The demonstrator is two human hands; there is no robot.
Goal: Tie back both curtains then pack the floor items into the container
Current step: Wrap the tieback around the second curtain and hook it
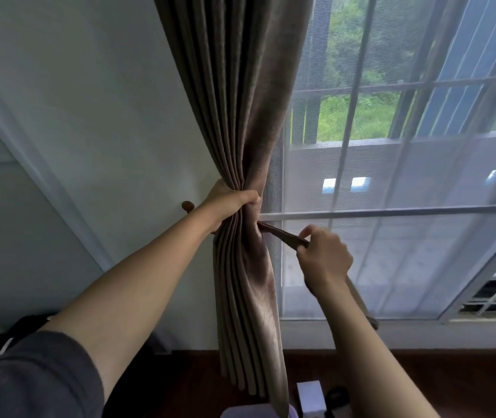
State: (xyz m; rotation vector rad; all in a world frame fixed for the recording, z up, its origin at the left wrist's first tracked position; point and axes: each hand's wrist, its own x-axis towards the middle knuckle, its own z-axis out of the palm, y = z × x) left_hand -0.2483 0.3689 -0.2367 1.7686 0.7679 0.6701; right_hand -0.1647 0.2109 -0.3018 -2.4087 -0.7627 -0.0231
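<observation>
A brown pleated curtain (240, 101) hangs at the window's left side, bunched at its waist. My left hand (230, 199) grips the gathered folds there. A brown tieback strap (283, 235) runs from behind the bunch to the right, and my right hand (323, 256) holds it in curled fingers; the strap's tail hangs down behind my right forearm. A round brown wall hook (187, 205) sits on the wall just left of my left wrist. On the dark floor below lie a white box (310, 398) and a dark round item (337, 395).
A barred window with sheer netting (406, 191) fills the right side. A pale lilac container rim (240, 413) shows at the bottom edge under the curtain. The white wall (104, 131) is to the left, and a black object (26, 324) sits by the wall at lower left.
</observation>
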